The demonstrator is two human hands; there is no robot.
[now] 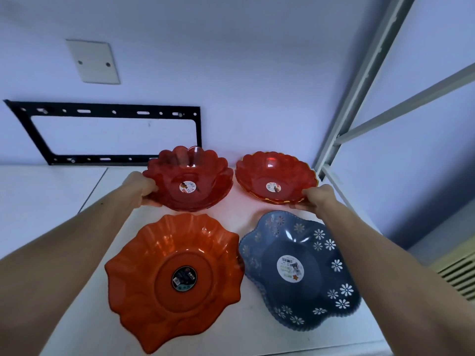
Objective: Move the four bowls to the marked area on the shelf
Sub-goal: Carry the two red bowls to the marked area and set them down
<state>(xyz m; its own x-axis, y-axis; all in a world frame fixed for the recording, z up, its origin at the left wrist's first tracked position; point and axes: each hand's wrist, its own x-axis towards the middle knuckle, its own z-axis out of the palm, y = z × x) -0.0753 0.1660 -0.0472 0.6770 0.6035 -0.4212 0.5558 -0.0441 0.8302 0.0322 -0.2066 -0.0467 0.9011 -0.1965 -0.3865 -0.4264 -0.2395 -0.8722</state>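
a: while both hands are out at the far pair, what matters most right now?

b: an even grip. the left hand (144, 187) is closed on the near-left rim of the scalloped red bowl (189, 179), thumb over the edge, fingers underneath. the right hand (314, 197) pinches the near-right rim of the gold-edged red bowl (276, 178) the same way — each hand clamped on its own bowl, the two hands well apart.

a: and the other two bowls?

b: the orange bowl (174, 278) sits near left, the blue flowered bowl (299, 273) near right, both flat on the white surface (259, 337) under the forearms, untouched.

a: so what would you watch for?

b: these look like thin, light plastic, and each is held at one edge only, so i judge they will tip away from the hand. keep the wrists level, and keep the rims from knocking each other — they sit just beside one another. forearms should stay clear of the orange and blue bowls.

a: where is the marked area?

b: i cannot see a mark. grey shelf rails (359, 98) stand at the far right, but whether these two bowls are being lifted or set down, i cannot tell.
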